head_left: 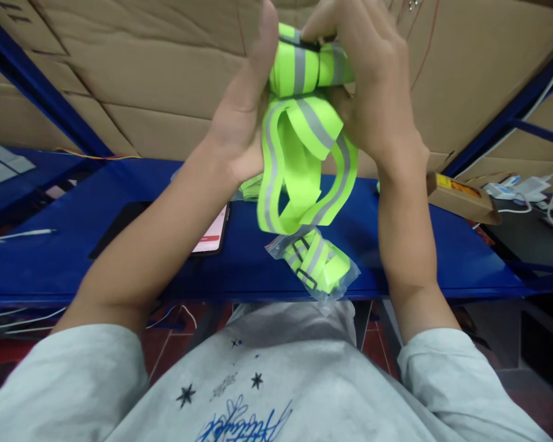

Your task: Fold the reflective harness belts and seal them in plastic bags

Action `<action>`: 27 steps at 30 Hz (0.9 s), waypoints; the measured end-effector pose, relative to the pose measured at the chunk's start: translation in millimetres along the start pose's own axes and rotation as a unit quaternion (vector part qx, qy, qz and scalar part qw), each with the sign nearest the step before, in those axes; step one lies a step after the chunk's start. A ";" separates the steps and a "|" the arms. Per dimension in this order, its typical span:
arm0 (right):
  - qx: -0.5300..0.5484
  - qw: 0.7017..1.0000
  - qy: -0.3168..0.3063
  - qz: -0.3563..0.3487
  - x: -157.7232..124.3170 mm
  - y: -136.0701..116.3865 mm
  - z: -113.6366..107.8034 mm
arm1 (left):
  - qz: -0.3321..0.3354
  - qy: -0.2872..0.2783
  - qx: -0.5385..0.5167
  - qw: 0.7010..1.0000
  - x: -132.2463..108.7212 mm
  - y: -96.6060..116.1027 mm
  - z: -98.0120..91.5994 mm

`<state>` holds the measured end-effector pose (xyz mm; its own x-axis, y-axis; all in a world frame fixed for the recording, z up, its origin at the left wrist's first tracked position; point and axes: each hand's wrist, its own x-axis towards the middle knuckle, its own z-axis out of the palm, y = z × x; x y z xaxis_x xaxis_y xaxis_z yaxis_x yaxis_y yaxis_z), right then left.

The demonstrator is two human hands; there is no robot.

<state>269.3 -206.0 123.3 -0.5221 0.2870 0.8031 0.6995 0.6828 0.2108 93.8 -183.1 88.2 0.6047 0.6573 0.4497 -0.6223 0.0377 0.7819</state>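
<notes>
A neon yellow-green strap with grey reflective stripes [299,69] is held up at the top centre, partly rolled, with loose loops hanging below. My left hand [246,98] is closed round the roll's left side, thumb upright. On the other side my right hand [373,73] grips the roll, its index finger bent over a dark buckle at the top; the palm side is hidden. Beneath the loops, a clear plastic bag [320,261] with another folded strap and black buckles lies at the table's front edge. More green strap [252,188] shows behind my left wrist.
The blue table [253,264] runs across the view, with cardboard [166,73] behind it. A phone [212,236] lies under my left forearm. At the right are an open small box [463,199] and white cables [520,190].
</notes>
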 end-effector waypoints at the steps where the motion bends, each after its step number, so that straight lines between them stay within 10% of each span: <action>1: 0.050 0.998 -0.047 -0.006 -0.2 0.5 -2.8 | 0.009 -0.014 -0.010 1.000 0.3 -0.5 -3.7; 4: 0.224 0.962 -0.154 -0.019 -2.4 12.4 -9.3 | 0.007 -0.027 -0.009 1.000 0.9 -5.4 -19.2; 8: 0.348 0.936 -0.005 0.055 -6.6 38.5 -2.3 | 0.042 -0.025 0.090 0.995 0.7 -13.4 -31.3; 27: 0.274 0.953 -0.097 0.081 -2.5 3.6 -8.3 | 0.071 0.098 0.096 0.988 -5.0 -29.9 -12.5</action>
<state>277.2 -209.8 126.6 -0.5470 0.5013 0.6704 0.4465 0.8522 -0.2728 103.2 -178.1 57.2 0.3989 0.7789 0.4839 -0.5765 -0.1973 0.7929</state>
